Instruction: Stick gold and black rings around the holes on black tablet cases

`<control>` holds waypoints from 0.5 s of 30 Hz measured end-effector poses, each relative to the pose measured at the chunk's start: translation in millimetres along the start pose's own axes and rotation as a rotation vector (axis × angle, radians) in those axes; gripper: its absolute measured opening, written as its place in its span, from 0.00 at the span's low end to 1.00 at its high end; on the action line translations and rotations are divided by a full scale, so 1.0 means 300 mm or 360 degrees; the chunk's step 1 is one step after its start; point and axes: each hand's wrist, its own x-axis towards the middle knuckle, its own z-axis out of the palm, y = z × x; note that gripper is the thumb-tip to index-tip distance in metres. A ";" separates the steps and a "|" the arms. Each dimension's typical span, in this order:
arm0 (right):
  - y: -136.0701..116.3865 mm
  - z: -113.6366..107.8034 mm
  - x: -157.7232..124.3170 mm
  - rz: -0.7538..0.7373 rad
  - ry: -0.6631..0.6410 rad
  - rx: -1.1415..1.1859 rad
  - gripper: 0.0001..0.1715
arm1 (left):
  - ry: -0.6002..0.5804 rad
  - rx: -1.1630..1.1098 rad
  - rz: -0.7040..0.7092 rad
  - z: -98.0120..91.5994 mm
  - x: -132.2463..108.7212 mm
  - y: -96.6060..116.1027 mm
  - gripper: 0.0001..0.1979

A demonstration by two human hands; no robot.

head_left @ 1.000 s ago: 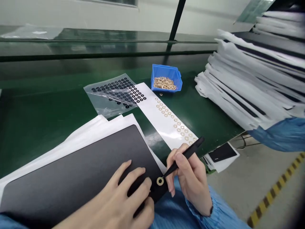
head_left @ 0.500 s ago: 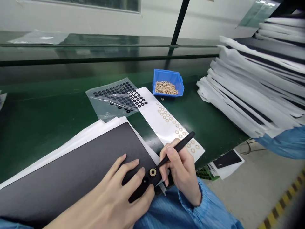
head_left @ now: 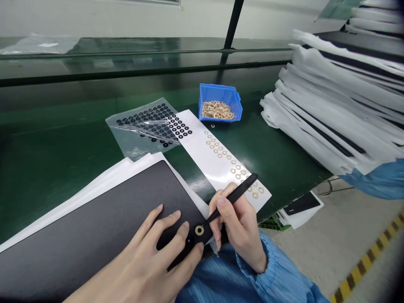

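Observation:
My left hand (head_left: pixel 158 248) lies with fingers spread on a flat black panel (head_left: pixel 104 223), near its right-hand corner. Between thumb and fingers my right hand (head_left: pixel 238 221) grips slim black tweezers (head_left: pixel 235 197), slanting down to the left. Their tip meets the edge of a gold-coloured ring (head_left: pixel 199 230) on the panel's corner. White sheets (head_left: pixel 151 158) show under the panel. Just beyond my right hand, a white strip (head_left: pixel 202 145) carries rows of pale tan rings and, at its far end, black rings.
A clear plastic sheet with black rings (head_left: pixel 135 139) overlaps the strip. Behind stands a blue bin (head_left: pixel 221 90) of small tan rings, with one loose ring (head_left: pixel 212 126) before it. Tall stacks of black panels and white wrapping (head_left: pixel 334 105) fill the right. A blue sleeve (head_left: pixel 378 181) shows below them.
The view has shifted slightly, so the bench items sit a little higher in the picture. Both hands keep nearly the same pose, with the tweezers' tip still at the ring.

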 end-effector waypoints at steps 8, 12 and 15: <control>-0.004 0.003 0.000 0.0000 0.0016 -0.0035 0.12 | 0.0016 0.0037 0.0047 0.002 0.010 -0.002 0.14; -0.007 0.004 0.002 -0.0038 0.0009 -0.0075 0.13 | 0.0001 0.0061 0.0042 0.001 0.014 0.001 0.14; -0.007 0.002 0.003 -0.0057 0.0002 -0.0088 0.13 | 0.0000 0.0067 0.0016 0.002 0.008 -0.001 0.13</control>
